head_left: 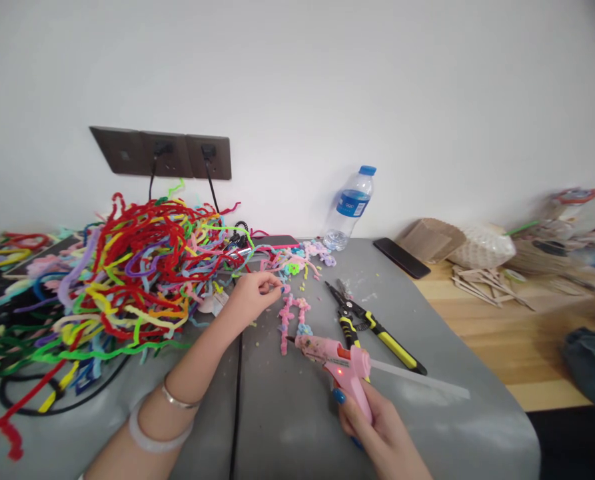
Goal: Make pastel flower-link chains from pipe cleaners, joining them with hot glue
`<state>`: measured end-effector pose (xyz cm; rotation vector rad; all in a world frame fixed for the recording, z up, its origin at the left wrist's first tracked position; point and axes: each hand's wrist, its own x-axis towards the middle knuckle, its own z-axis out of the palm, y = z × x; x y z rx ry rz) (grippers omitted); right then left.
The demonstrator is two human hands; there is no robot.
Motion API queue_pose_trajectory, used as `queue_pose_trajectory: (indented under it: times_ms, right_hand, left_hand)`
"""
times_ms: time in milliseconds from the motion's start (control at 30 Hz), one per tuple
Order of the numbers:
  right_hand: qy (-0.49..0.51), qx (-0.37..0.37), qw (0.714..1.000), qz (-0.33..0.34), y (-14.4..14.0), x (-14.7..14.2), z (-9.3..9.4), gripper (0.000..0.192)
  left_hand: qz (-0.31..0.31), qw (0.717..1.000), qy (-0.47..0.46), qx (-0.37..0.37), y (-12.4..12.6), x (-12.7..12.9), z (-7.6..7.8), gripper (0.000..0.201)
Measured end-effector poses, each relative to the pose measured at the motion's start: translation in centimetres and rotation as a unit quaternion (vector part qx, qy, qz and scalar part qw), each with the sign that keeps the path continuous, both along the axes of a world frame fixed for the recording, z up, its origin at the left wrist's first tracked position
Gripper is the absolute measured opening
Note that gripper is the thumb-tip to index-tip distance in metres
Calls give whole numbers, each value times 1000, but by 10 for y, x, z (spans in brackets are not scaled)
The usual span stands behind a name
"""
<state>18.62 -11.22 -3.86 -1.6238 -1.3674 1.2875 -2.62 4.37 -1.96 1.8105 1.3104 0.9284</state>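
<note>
My right hand (372, 423) is wrapped round the handle of a pink glue gun (327, 351), its red light lit and a long clear glue stick (422, 380) jutting from the back. The nozzle points left, close to the lower end of a small pink pipe-cleaner piece (286, 323) lying on the grey table. At that piece's upper end, my left hand (257, 293) has its fingers curled and pinched together. Whatever may be between those fingertips is too small to make out. A light blue pipe-cleaner curl (304, 329) sits just above the nozzle.
Yellow-and-black pliers (392, 343) lie behind the glue gun. A big tangled heap of coloured pipe cleaners (147, 267) covers the left side. A water bottle (348, 210) leans against the wall, with a dark phone (402, 258) to its right. A black cable (236, 400) crosses the grey table (287, 433).
</note>
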Motion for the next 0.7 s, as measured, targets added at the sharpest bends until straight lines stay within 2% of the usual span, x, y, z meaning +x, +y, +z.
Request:
queue_pose_trajectory:
  times_ms: [233, 400, 533, 700]
  right_hand:
    - [-22, 10, 1000, 8, 0, 3, -6, 70]
    - [-3, 14, 999, 35, -2, 9, -14, 60]
    - [2, 16, 999, 35, -2, 12, -17, 50]
    - [-18, 29, 999, 19, -5, 10, -16, 52]
  left_hand:
    - [-3, 1000, 11, -2, 1, 0, 1, 19]
    - [-5, 1000, 19, -7, -1, 0, 4, 18]
    - [-2, 1000, 21, -14, -1, 0, 4, 18]
    - [1, 1000, 15, -11, 0, 1, 2, 15]
